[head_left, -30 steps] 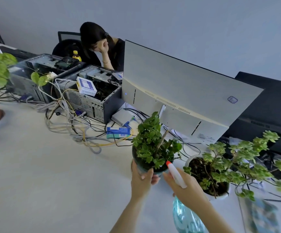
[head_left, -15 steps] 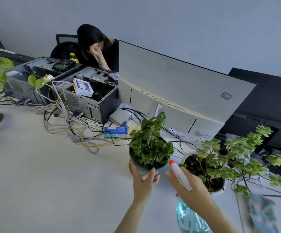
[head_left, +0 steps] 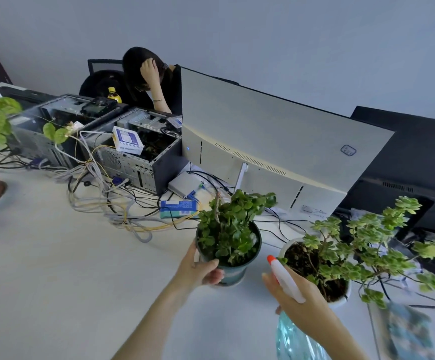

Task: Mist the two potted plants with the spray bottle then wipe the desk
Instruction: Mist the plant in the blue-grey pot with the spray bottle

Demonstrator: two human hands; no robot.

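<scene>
Plants near hands: two; dark-leaved potted plant in green pot, pale-leaved potted plant in white pot just right of it. Spray bottle: one. Left hand fingers wrapped round green pot. Right hand fingers closed on bottle, orange nozzle toward dark plant. White desk, grey wall, monitor beyond fingers

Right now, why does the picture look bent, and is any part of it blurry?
Head view: the wide-angle lens bows the monitor edges and tilts the wall; light is soft, with faint shadows; the patterned item at lower right and the spray bottle base are smeared, while the green pot stays fairly sharp.
</scene>
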